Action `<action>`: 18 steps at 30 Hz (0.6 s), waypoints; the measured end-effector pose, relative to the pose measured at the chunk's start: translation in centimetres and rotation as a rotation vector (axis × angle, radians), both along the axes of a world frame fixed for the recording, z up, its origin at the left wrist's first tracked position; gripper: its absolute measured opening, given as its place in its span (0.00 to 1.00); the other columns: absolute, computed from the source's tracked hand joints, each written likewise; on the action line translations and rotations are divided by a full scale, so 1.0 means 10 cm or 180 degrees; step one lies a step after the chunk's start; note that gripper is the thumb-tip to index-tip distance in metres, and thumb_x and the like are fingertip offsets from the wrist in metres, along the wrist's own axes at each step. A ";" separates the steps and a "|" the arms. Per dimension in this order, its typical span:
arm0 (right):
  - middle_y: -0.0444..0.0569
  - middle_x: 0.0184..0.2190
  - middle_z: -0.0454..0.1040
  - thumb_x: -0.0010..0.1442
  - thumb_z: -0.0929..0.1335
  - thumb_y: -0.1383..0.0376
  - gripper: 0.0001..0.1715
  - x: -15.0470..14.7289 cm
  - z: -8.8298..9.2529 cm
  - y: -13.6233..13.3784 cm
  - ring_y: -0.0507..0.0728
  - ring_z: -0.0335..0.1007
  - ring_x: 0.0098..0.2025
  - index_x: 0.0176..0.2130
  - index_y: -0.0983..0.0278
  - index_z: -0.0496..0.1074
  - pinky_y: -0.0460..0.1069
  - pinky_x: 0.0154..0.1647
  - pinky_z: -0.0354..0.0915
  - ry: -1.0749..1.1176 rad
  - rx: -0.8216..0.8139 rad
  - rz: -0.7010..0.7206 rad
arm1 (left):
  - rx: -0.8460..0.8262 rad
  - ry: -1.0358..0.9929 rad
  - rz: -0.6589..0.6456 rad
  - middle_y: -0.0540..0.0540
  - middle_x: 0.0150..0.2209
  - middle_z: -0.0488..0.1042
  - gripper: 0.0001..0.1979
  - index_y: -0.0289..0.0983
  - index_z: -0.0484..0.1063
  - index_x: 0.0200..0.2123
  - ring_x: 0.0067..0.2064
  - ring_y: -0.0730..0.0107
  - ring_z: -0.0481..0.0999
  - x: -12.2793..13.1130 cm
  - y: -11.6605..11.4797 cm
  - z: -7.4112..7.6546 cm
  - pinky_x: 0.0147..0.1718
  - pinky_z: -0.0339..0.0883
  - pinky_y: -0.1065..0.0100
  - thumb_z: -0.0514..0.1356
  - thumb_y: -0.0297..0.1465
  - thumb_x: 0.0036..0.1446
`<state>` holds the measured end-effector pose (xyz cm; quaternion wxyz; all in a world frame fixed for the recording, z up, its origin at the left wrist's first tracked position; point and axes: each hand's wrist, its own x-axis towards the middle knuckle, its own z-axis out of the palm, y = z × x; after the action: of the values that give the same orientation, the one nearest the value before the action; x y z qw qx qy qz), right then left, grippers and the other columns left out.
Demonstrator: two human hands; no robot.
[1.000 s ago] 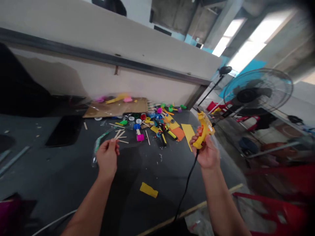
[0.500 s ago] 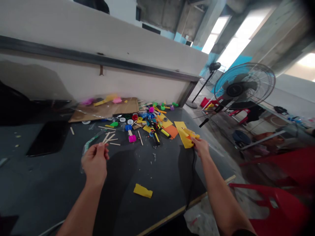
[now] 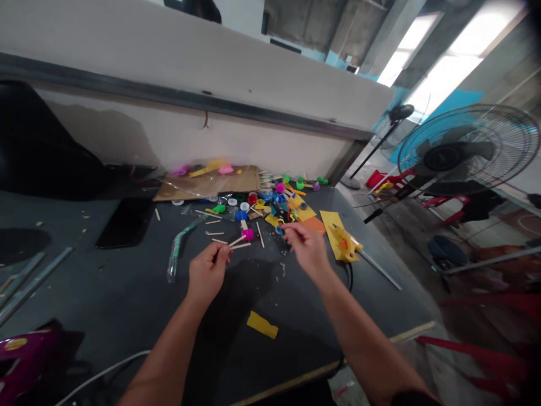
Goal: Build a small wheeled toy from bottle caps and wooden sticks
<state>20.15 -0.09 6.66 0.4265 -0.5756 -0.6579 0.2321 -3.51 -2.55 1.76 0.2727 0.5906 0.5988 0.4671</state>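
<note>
My left hand [image 3: 207, 272] is closed in a pinch on thin wooden sticks [image 3: 238, 241], whose ends point to the right beyond the fingertips. My right hand [image 3: 307, 249] hovers over the pliers, fingers apart and curled, with nothing visible in it; it partly covers the pliers. To its right, a yellow glue gun [image 3: 347, 243] with an orange trigger lies on a yellow sheet [image 3: 332, 225]. A magenta cap [image 3: 247, 234] and a blue cap [image 3: 241, 216], joined by a short stick, lie just past my left hand. More loose sticks [image 3: 261, 234] are around them.
Bottle caps, coloured paper and cardboard [image 3: 207, 185] crowd the back of the dark table. A phone [image 3: 124, 223] and a clear plastic wrapper [image 3: 174, 254] lie left. A yellow scrap [image 3: 262, 325] is in front. A fan [image 3: 443, 157] stands right, beyond the table.
My right hand has let go of the glue gun and moved left to over the pliers. My left hand still pinches sticks. The view has turned left.
</note>
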 end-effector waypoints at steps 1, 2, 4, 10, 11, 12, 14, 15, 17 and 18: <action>0.48 0.32 0.78 0.62 0.62 0.56 0.18 -0.18 -0.04 -0.01 0.53 0.72 0.30 0.42 0.62 0.75 0.47 0.33 0.68 0.0166 -0.0041 0.0194 | 0.0001 0.0103 -0.0061 0.51 0.21 0.69 0.14 0.39 0.71 0.28 0.22 0.72 0.68 -0.01 0.00 -0.01 0.21 0.59 0.74 0.52 0.39 0.59; 0.48 0.33 0.78 0.62 0.62 0.56 0.18 -0.33 -0.09 -0.01 0.53 0.73 0.31 0.43 0.62 0.75 0.47 0.34 0.68 0.0295 -0.0064 0.0288 | 0.0004 0.0187 -0.0112 0.51 0.21 0.69 0.14 0.39 0.71 0.28 0.23 0.72 0.68 -0.01 0.00 -0.01 0.22 0.59 0.73 0.52 0.39 0.60; 0.48 0.35 0.78 0.62 0.62 0.57 0.18 -0.52 -0.17 -0.04 0.53 0.73 0.33 0.44 0.61 0.76 0.47 0.34 0.68 0.0477 -0.0148 0.0377 | 0.0037 0.0325 -0.0196 0.51 0.21 0.70 0.15 0.39 0.70 0.28 0.23 0.71 0.69 -0.02 0.00 -0.01 0.24 0.59 0.73 0.51 0.39 0.60; 0.48 0.35 0.78 0.58 0.66 0.59 0.14 -0.65 -0.31 -0.11 0.54 0.73 0.32 0.40 0.62 0.77 0.46 0.31 0.69 0.0935 -0.0360 0.0316 | 0.0161 0.0663 -0.0371 0.51 0.21 0.70 0.14 0.39 0.68 0.26 0.24 0.71 0.69 0.02 -0.01 0.01 0.27 0.59 0.72 0.51 0.37 0.60; 0.48 0.33 0.78 0.57 0.67 0.60 0.13 -0.66 -0.33 -0.11 0.54 0.73 0.31 0.39 0.62 0.78 0.46 0.29 0.68 0.1027 -0.0400 0.0286 | 0.0167 0.0694 -0.0410 0.51 0.21 0.70 0.14 0.39 0.68 0.26 0.24 0.71 0.69 0.03 -0.01 0.01 0.27 0.59 0.72 0.51 0.37 0.60; 0.47 0.32 0.77 0.56 0.67 0.60 0.12 -0.66 -0.35 -0.11 0.53 0.72 0.30 0.37 0.63 0.78 0.45 0.27 0.68 0.1130 -0.0464 0.0258 | 0.0176 0.0719 -0.0432 0.52 0.21 0.70 0.14 0.39 0.68 0.26 0.24 0.71 0.69 0.04 0.00 0.01 0.27 0.59 0.72 0.51 0.36 0.60; 0.46 0.28 0.76 0.54 0.68 0.60 0.11 -0.68 -0.37 -0.11 0.53 0.71 0.26 0.35 0.63 0.78 0.45 0.22 0.66 0.1360 -0.0652 0.0211 | 0.0197 0.0761 -0.0422 0.52 0.21 0.70 0.13 0.38 0.68 0.26 0.24 0.71 0.69 0.04 0.00 0.01 0.26 0.59 0.72 0.51 0.35 0.60; 0.46 0.26 0.76 0.54 0.69 0.60 0.11 -0.69 -0.38 -0.11 0.52 0.70 0.25 0.34 0.63 0.78 0.44 0.21 0.66 0.1470 -0.0765 0.0197 | 0.0200 0.0776 -0.0406 0.52 0.21 0.70 0.13 0.38 0.68 0.26 0.24 0.72 0.69 0.04 0.00 0.00 0.26 0.59 0.72 0.51 0.35 0.60; 0.45 0.25 0.75 0.52 0.69 0.60 0.10 -0.70 -0.38 -0.10 0.52 0.70 0.23 0.33 0.63 0.77 0.44 0.19 0.65 0.1680 -0.0961 0.0177 | 0.0196 0.0798 -0.0381 0.52 0.21 0.70 0.12 0.38 0.68 0.26 0.24 0.72 0.69 0.04 0.01 0.00 0.27 0.60 0.73 0.51 0.34 0.60; 0.44 0.24 0.75 0.51 0.70 0.60 0.09 -0.71 -0.37 -0.10 0.52 0.71 0.23 0.32 0.62 0.77 0.44 0.18 0.65 0.1781 -0.1034 0.0167 | 0.0191 0.0805 -0.0374 0.52 0.21 0.70 0.12 0.38 0.68 0.27 0.24 0.72 0.69 0.04 0.01 -0.01 0.27 0.60 0.73 0.51 0.34 0.60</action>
<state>13.04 -1.12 2.94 0.4873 -0.5329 -0.4842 0.4941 -3.12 -2.45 1.69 0.2042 0.6867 0.5786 0.3899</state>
